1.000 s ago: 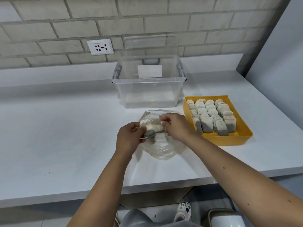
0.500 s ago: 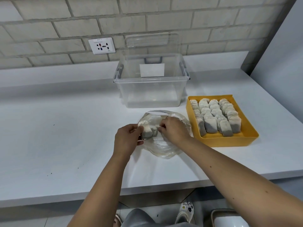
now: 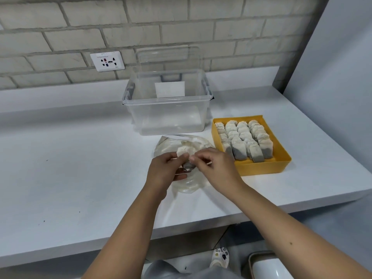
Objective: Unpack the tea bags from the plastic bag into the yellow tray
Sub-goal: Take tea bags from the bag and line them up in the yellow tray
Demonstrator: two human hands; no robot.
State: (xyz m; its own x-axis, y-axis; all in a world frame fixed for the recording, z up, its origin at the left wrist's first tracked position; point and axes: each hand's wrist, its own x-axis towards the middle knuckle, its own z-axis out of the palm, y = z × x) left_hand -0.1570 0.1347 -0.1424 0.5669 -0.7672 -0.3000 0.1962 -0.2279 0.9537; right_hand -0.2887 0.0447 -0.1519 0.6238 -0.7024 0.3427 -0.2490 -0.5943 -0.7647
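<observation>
Both hands meet fingertip to fingertip, the left hand and right hand each pinching at a small clump of tea bags. How many are in that clump I can't make out from here. The two bare forearms reach in from the near edge and converge, wrists low over the one crumpled plastic bag on the white table. Just right of it sits the single yellow tray, holding four rows of packed tea bags. One clear storage box stands behind.
</observation>
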